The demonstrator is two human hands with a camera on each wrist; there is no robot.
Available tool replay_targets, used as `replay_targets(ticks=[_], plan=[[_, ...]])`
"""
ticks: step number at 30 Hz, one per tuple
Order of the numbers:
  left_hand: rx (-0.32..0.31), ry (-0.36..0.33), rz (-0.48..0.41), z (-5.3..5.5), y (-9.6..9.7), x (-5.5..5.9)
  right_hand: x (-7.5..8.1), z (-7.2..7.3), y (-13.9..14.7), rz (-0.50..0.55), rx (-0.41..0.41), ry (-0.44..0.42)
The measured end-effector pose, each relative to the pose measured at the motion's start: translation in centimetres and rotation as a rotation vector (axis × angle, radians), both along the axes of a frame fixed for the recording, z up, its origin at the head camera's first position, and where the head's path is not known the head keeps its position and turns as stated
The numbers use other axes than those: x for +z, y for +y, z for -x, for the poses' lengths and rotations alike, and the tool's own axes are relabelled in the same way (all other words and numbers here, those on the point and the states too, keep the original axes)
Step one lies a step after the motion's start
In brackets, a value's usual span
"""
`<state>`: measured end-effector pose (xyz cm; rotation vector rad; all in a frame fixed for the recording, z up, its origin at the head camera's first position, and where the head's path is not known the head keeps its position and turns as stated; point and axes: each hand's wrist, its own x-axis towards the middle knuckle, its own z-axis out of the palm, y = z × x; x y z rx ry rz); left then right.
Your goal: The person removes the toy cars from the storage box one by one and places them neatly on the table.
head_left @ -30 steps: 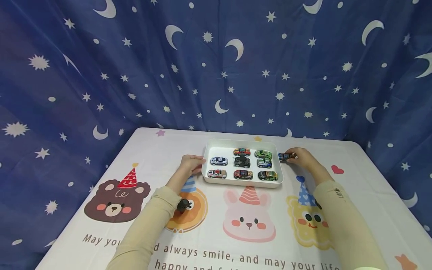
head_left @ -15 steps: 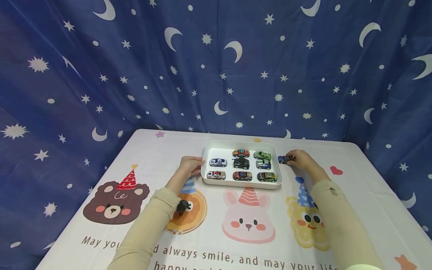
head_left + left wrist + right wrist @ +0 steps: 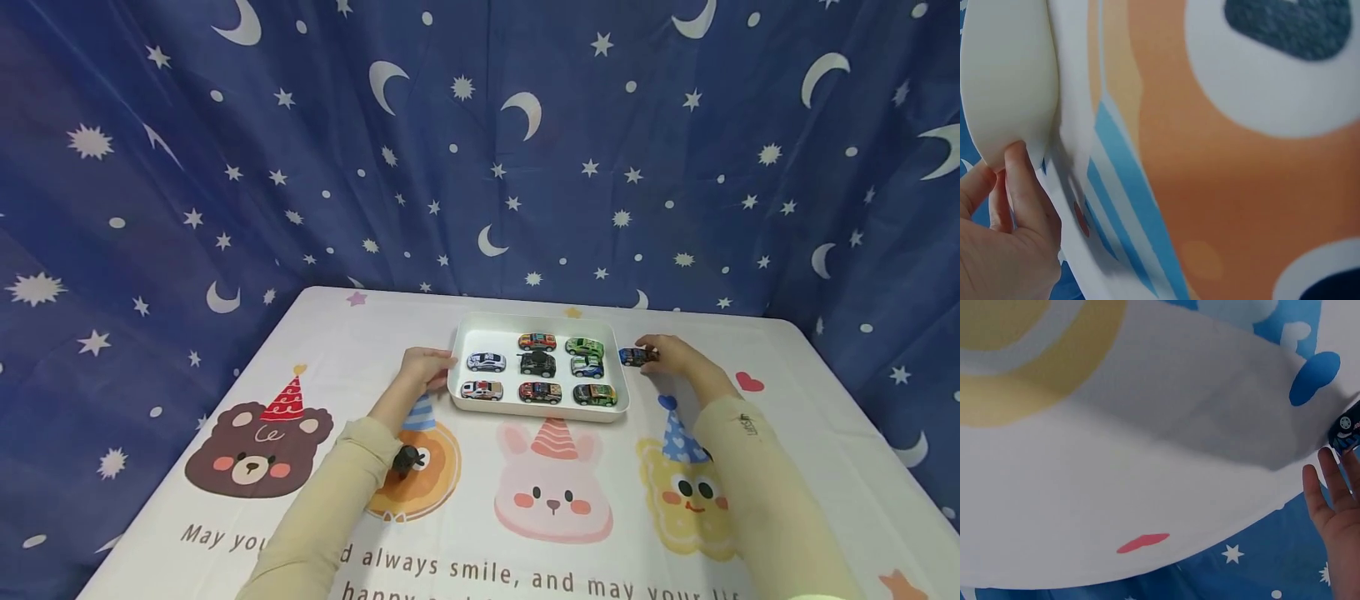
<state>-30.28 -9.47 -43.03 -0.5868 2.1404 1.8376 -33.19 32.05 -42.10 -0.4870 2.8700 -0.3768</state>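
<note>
In the head view, a white tray (image 3: 540, 410) holds several small toy cars and a black toy tank (image 3: 537, 363). My left hand (image 3: 426, 368) grips its left edge; in the left wrist view the fingers (image 3: 1019, 181) curl around the rim. Just outside the right end sits a dark blue toy car (image 3: 637, 357) on the tablecloth. My right hand (image 3: 671, 354) is at its right end. The right wrist view shows outstretched fingers (image 3: 1334, 481) at the car's lower edge; the thumb is out of that view.
A small black object (image 3: 407, 460) lies beside my left forearm. Another dark thing (image 3: 707, 454) shows partly behind the right sleeve. The printed tablecloth (image 3: 810, 500) covers the table, and a blue starry curtain (image 3: 480, 167) hangs behind it.
My right fingers have loosened around the dark blue car, and more of its right end shows. The left hand and the tray hold their place.
</note>
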Motion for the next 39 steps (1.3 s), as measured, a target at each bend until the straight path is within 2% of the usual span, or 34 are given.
replay_targets(ticks=[3, 7, 12, 15, 29, 39], plan=[[-0.003, -0.019, -0.006, -0.2, 0.0, -0.2, 0.3, -0.2, -0.1, 0.005, -0.011, -0.003], [-0.002, 0.002, 0.004, 0.0, -0.2, 0.0, 1.1, -0.1, -0.7, 0.015, 0.006, 0.077], [-0.001, 0.01, 0.042, 0.9, -0.2, -0.4, 2.3, -0.2, -1.1, 0.018, 0.043, 0.155], [0.002, 0.007, 0.05, 1.3, 0.0, -0.8, 2.7, -0.3, -1.2, 0.034, 0.031, 0.171], [-0.03, 0.029, 0.038, 0.2, 0.0, -0.2, 2.9, -1.8, -3.3, 0.139, -0.002, 0.223], [-0.027, -0.012, -0.005, 0.2, -0.2, -0.2, 3.6, -2.6, -5.7, 0.16, 0.025, 0.248]])
